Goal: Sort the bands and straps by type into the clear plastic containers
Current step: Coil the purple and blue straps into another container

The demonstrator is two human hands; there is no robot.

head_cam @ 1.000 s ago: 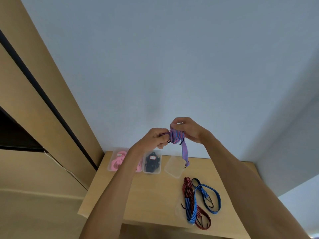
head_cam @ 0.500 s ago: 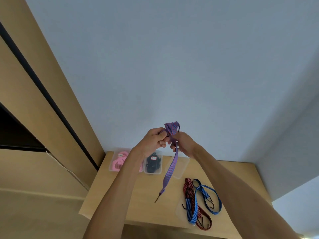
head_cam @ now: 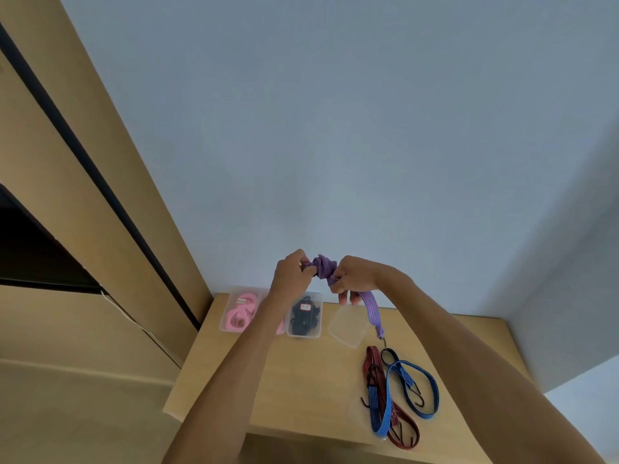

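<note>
Sorting looks partway done: left hand and right hand both grip a bundled purple strap above the table. Below them, two containers are filled (a third empty); red and blue straps remain.

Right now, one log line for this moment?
left hand: grips purple strap | right hand: grips same strap, tail hanging | third container: empty
</note>
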